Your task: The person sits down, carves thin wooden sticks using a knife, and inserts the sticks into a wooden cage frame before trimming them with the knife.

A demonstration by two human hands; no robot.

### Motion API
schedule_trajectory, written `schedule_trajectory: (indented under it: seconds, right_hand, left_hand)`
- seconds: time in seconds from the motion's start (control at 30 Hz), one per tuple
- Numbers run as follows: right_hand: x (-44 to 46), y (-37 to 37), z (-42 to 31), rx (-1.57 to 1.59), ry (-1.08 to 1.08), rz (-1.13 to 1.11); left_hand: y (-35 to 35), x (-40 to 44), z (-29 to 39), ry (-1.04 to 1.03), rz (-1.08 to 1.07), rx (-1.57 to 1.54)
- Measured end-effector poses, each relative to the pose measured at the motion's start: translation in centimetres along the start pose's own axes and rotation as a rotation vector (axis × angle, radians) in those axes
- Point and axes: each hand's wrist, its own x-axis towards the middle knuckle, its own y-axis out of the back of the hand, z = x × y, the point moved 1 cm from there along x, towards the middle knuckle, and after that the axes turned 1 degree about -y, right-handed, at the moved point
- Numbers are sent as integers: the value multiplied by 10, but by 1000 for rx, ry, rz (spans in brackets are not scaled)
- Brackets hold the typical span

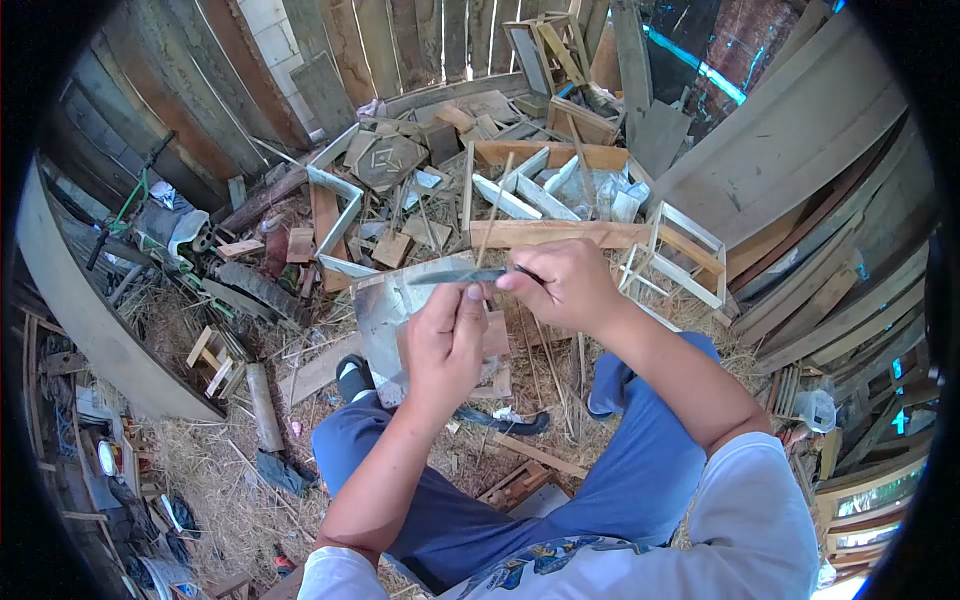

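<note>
My right hand (568,285) is closed around the dark handle of a knife (455,277), whose grey blade points left. Just below the blade, my left hand (447,345) is closed with its thumb up, gripping a thin wooden stick (493,212). The stick rises away from me behind the blade, and its lower end is hidden by my fingers. Blade and stick cross right by the left thumb; whether they touch I cannot tell. Beneath my hands a worn grey-white board (385,315) lies between my feet.
Beyond my hands stands a wooden frame (560,233) with white slats and plastic inside. Wood scraps (400,245) pile against the plank wall. A small bike (190,230) lies at left, long boards (780,150) lean at right, and straw (230,480) covers the ground.
</note>
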Motion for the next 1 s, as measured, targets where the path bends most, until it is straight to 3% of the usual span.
schedule_trajectory:
  seconds: [0.1,0.17,0.3,0.37,0.4,0.5,0.57,0.63,0.7,0.73,0.8,0.83,0.9,1.0]
  right_hand:
    - [-8,-1,15,0,21,2]
    - [-11,2,25,-83,24,-40]
    - [-19,-3,36,-59,2,-25]
    - [-24,-8,48,-145,-177,-20]
    - [-30,-9,66,-54,-383,30]
    - [-33,6,102,-6,-427,228]
    - [-25,17,99,182,-637,312]
    - [-16,17,70,142,-663,291]
    - [-5,16,38,-192,-635,-8]
    - [-4,10,37,-200,-646,-8]
    - [0,-3,37,-171,-307,64]
    - [2,-6,33,-176,-312,67]
    - [9,-8,25,-131,-124,184]
    - [11,-10,22,-104,-132,216]
  left_hand:
    - [2,-3,-2,-11,-19,-24]
    - [5,-3,2,101,-37,-116]
    - [5,-4,-2,15,-51,-49]
    - [5,-5,7,-68,153,-166]
    - [20,1,12,-205,205,-189]
    - [65,20,18,-149,241,-344]
    - [79,32,-4,-119,233,-216]
    - [79,36,-22,-102,168,5]
    - [69,34,-25,-77,152,153]
    - [63,34,-24,-83,141,227]
    - [53,35,-22,-78,120,355]
    - [50,39,-24,-81,113,350]
    - [45,49,-29,-393,157,501]
    - [49,60,-37,-523,165,625]
